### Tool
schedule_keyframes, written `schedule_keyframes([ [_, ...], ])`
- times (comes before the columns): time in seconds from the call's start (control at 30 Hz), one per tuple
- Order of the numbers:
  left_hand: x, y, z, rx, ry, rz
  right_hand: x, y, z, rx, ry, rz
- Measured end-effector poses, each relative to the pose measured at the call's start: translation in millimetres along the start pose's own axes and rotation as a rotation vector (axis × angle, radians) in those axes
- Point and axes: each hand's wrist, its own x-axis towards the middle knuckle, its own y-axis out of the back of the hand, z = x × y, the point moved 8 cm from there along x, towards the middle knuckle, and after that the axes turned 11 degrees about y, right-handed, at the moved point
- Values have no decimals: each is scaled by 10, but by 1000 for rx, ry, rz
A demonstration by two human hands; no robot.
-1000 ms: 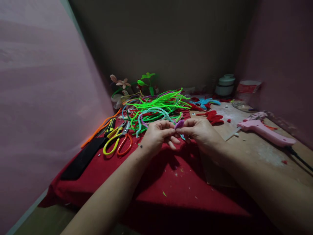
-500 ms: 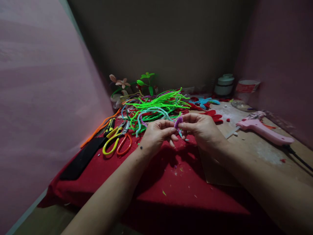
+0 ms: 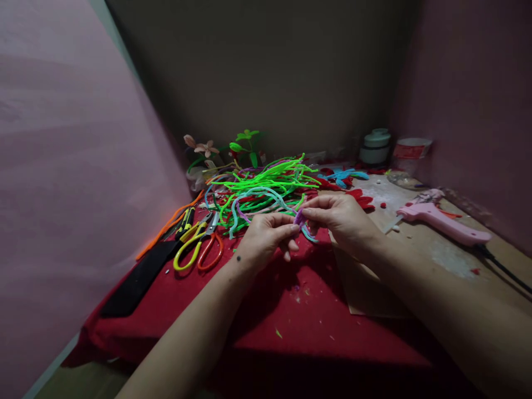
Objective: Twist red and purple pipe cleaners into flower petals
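A short purple pipe cleaner piece (image 3: 298, 217), seemingly folded or bent, is pinched between my two hands above the red cloth. My left hand (image 3: 272, 230) grips its left side with thumb and index finger, the other fingers loosely curled. From the right, my right hand (image 3: 330, 215) pinches the same piece and partly covers it. Just behind my hands lies a heap of pipe cleaners (image 3: 266, 180), mostly bright green, with pale blue and purple strands. A pale blue end shows below the purple piece; I cannot tell whether it is joined to it.
Left of my hands lie red-handled scissors (image 3: 210, 252), yellow-handled pliers (image 3: 188, 252) and a black strip (image 3: 137, 282). A pink glue gun (image 3: 446, 219) rests on the board at right, its cord trailing off. Pipe cleaner flowers (image 3: 247, 145), a lidded jar (image 3: 374, 147) and a cup (image 3: 411, 152) stand behind.
The view has tilted and shifted slightly. The purple piece has turned a little between my fingers, and more of the pale blue strand shows beneath it. Both hands keep their pinch.
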Motion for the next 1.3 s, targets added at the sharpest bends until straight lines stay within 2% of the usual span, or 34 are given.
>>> schedule_keyframes([
  [0.17,10,-42,-60,132,61,-22,-14,-44,39,-59,-19,6],
  [0.3,14,-49,-58,152,59,-43,-30,-78,173,110,-104,2],
  [0.43,19,8,-57,189,76,13,-27,-55,254,205,-156,2],
  [0.63,15,17,-3,291,-10,61,-22,-33,146,29,-83,-8],
  [0.8,4,35,48,428,-93,128,-58,-47,283,137,-237,17],
  [0.87,1,53,65,458,-103,162,-54,-55,297,151,-234,-5],
  [0.97,-5,68,76,414,-74,172,-34,-61,244,128,-158,-38],
  [1.1,-12,69,46,276,13,114,-31,-44,175,92,-94,4],
  [1.3,2,128,19,118,20,56,-81,-168,193,125,-116,-70],
])
